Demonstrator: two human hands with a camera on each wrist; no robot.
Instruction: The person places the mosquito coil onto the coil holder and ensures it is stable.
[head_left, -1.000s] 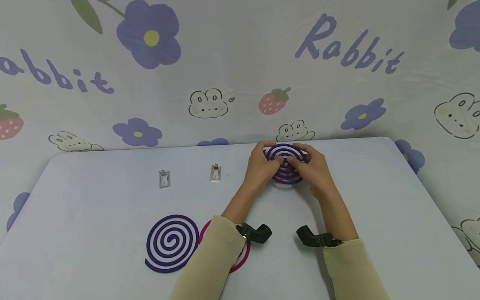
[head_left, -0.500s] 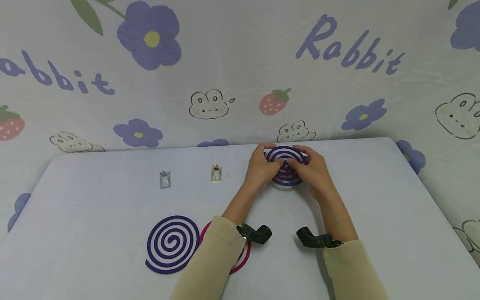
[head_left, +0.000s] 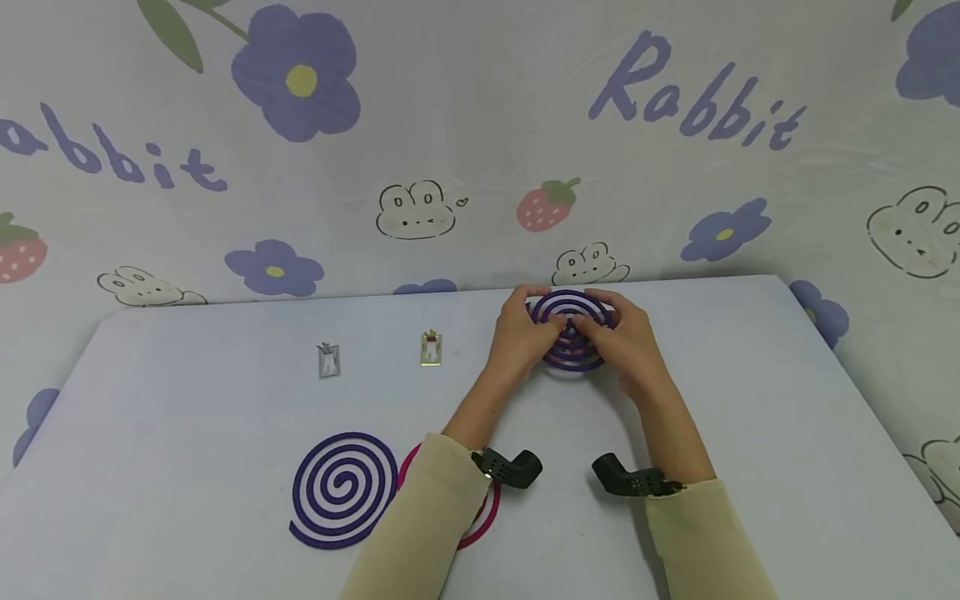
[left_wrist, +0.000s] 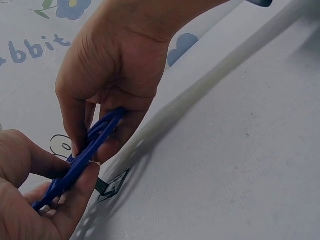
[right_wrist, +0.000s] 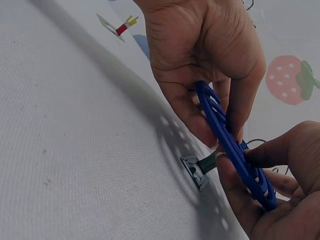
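Over the far side of the table, a purple mosquito coil (head_left: 573,367) is held between both hands, looking bluer in the wrist views. My left hand (head_left: 519,333) pinches its left side, thumb on top near the center and fingers around the outer edge. On the right side my right hand (head_left: 628,335) grips it the same way. Beneath the coil, a small metal coil stand (right_wrist: 195,172) with a dark green upright sits on the table. The upright's top reaches the coil's middle, where the fingers hide whether they are joined.
Another purple coil (head_left: 344,529) lies flat at the front left. Beside it, the left sleeve (head_left: 420,517) partly covers a pinkish-red coil (head_left: 492,511). Farther back lie a silver stand (head_left: 337,363) and a gold one with a red part (head_left: 431,336). A printed cloth (head_left: 480,125) hangs behind the table.
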